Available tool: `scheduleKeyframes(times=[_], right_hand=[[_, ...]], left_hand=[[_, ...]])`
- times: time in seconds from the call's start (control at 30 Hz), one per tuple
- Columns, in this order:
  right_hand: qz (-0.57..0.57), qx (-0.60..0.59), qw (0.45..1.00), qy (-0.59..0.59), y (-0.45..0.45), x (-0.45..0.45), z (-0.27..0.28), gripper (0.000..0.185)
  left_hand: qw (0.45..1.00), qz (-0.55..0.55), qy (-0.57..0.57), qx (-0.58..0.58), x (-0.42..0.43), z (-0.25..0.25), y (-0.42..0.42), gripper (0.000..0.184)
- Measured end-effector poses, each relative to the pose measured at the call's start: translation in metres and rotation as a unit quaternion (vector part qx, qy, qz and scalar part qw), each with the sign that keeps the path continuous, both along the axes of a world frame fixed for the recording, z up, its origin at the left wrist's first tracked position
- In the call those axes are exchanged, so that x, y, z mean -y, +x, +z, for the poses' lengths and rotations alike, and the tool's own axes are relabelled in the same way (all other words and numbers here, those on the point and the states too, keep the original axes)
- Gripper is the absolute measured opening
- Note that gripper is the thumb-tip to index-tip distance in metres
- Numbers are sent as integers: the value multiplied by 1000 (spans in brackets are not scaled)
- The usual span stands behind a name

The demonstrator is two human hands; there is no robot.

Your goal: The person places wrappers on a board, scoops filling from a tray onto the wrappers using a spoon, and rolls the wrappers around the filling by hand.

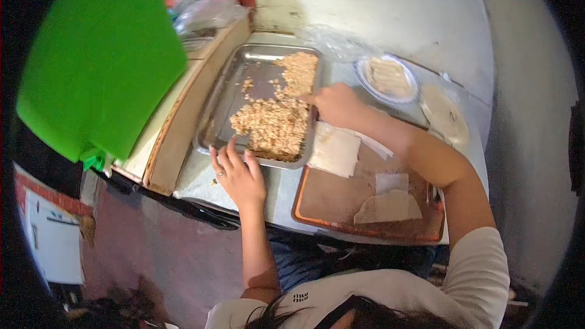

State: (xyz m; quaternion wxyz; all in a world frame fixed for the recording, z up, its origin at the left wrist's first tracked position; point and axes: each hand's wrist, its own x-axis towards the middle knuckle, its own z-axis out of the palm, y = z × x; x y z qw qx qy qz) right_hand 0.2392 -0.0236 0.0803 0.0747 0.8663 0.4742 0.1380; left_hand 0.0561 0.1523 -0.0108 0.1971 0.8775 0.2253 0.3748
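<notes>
Well, fingers at the crumbly mixture (pixel 272 125)

From here I see the left hand (pixel 240 175) with its fingers spread at the near rim of the metal tray (pixel 214 116). The right hand (pixel 337 107) has curled fingers at the mixture's edge; whether they pinch any, I can't tell. The mixture lies in the tray, mostly along its right side. Alongside, pale sheets (pixel 335 153) rest on a brown board (pixel 329 198), and farther off stands a plate (pixel 413 87) of pale rolls (pixel 388 77).

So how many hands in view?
2. The left hand is at the near rim of the metal tray; the right hand is at its right side, by the crumbly food. No others visible.
</notes>
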Motion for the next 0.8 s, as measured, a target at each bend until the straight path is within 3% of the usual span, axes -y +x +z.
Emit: scheduleKeyframes(times=[0.1, 0.17, 0.37, 0.4, 0.6, 0.8], right_hand=[[-14, 13, 999, -34, 0, -20, 11, 21], [-32, 54, 998, 23, 17, -46, 2, 11], [-166, -68, 983, 30, 51, -120, -24, 21], [-171, -93, 979, 57, 51, -123, -27, 31], [-63, -157, 984, 63, 29, -94, -19, 44], [54, -20, 998, -12, -12, -41, -15, 43]], left_hand=[[1000, -9, 3, 2, 2, -2, -3, 41], [1000, -10, 9, 5, 0, 0, -2, 40], [999, -19, 19, 18, -3, -4, 0, 38], [1000, -24, 13, 15, -4, -5, 0, 38], [1000, -23, 16, 7, -5, -6, 0, 39], [999, -24, 35, 15, -8, -9, 1, 39]])
